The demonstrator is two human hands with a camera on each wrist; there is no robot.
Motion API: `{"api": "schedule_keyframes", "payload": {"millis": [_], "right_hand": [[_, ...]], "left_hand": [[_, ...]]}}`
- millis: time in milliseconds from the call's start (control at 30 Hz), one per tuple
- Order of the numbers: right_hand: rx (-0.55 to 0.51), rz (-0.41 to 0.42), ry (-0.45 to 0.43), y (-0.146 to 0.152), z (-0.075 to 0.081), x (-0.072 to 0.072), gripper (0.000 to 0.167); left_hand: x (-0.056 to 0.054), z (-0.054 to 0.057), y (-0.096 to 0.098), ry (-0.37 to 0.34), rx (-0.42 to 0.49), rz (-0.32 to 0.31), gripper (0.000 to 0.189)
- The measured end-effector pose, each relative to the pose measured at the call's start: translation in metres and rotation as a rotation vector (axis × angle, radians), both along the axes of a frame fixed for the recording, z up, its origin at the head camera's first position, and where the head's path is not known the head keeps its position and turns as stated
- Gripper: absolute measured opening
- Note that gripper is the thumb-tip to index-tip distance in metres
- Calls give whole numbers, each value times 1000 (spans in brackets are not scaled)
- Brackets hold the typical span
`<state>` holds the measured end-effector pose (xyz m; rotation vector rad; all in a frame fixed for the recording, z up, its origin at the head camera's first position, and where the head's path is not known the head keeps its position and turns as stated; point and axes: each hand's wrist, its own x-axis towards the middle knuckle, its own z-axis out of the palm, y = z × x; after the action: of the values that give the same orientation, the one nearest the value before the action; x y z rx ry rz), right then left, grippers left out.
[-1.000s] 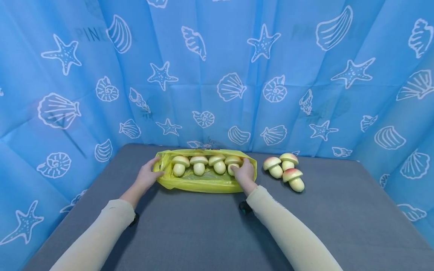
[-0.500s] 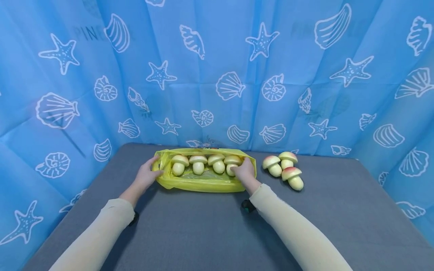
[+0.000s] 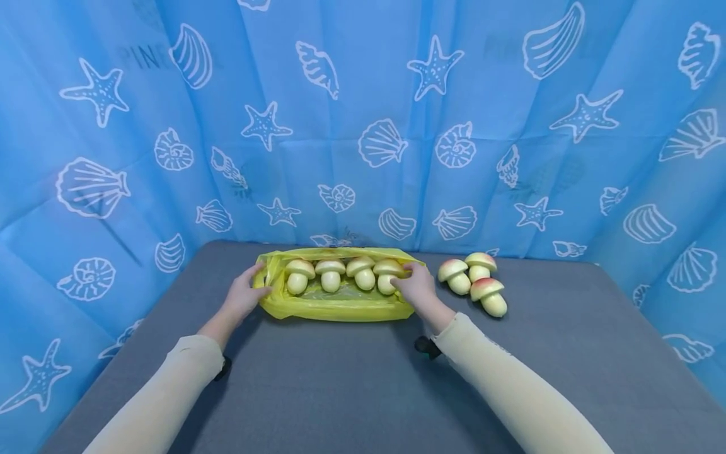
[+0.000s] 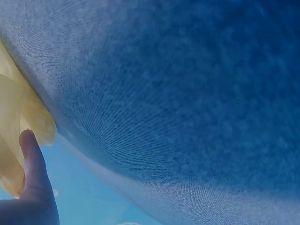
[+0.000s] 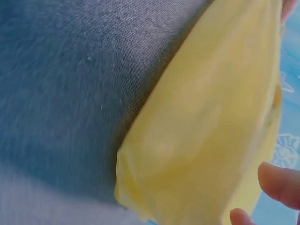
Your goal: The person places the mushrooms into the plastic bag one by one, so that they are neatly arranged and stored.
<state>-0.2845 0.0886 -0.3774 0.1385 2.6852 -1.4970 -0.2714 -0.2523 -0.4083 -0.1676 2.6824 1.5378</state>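
Note:
A yellow plastic bag [image 3: 340,310] lies on its side with its mouth spread wide. Inside it is a row of several toy mushrooms, with pale stems and rounded caps; the rightmost mushroom [image 3: 387,277] is beside my right hand. My left hand [image 3: 245,293] holds the bag's left edge, thumb at the front; in the left wrist view one finger [image 4: 33,164] lies against the yellow plastic. My right hand [image 3: 421,290] is at the bag's right end, thumb and fingers apart. The right wrist view shows its fingertips [image 5: 276,183] beside the bag, gripping nothing visible.
To the right of the bag, three more mushrooms [image 3: 479,280] with reddish-tinged caps lie close together on the grey tabletop [image 3: 340,384]. A blue curtain [image 3: 363,126] with white shells and starfish hangs behind and at both sides.
My right hand and forearm have shifted slightly right, away from the rightmost mushroom. My left hand keeps its place at the bag's left edge. The head view has tilted a little.

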Motion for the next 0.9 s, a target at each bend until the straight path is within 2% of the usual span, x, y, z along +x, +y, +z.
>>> {"api": "schedule_keyframes", "payload": {"millis": [233,500,733,900], "right_hand": [[-130,7,53,27,15,9,41],[-83,-38,142,66,30,15,42],[-31,95,103,111,35,11,59],[39,162,75,142,32,12,71]], "left_hand": [[-1,1,1,-2,-1,-6,65],[3,0,1,1,-13,-10,65],[4,1,-1,9,-13,-9,65],[5,3,-1,3,-10,-13,66]]}}
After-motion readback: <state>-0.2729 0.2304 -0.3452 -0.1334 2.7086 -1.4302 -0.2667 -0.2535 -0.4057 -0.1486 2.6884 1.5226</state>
